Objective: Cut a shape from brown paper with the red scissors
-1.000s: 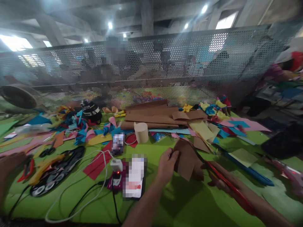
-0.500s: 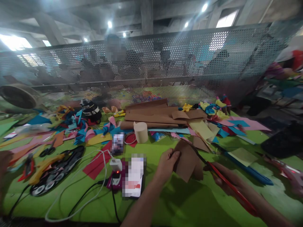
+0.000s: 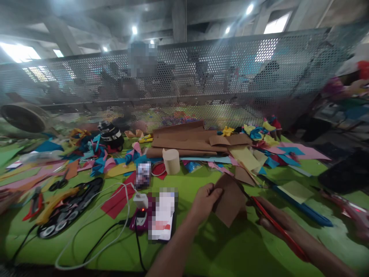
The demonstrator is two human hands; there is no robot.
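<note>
Brown paper piece (image 3: 230,202) pinched at its left edge by left hand (image 3: 205,201), right hand (image 3: 273,219) gripping red scissors (image 3: 276,227) just right.

Hazy overhead lamp glare; soft blur throughout; edges stretched, smeared.

Craft workshop in an industrial hall: green table (image 3: 86,246) was littered with colored paper scraps (image 3: 98,163), brown card sheets (image 3: 184,142), perforated metal divider (image 3: 230,77) behind (concrete ceiling, strip lights).
</note>
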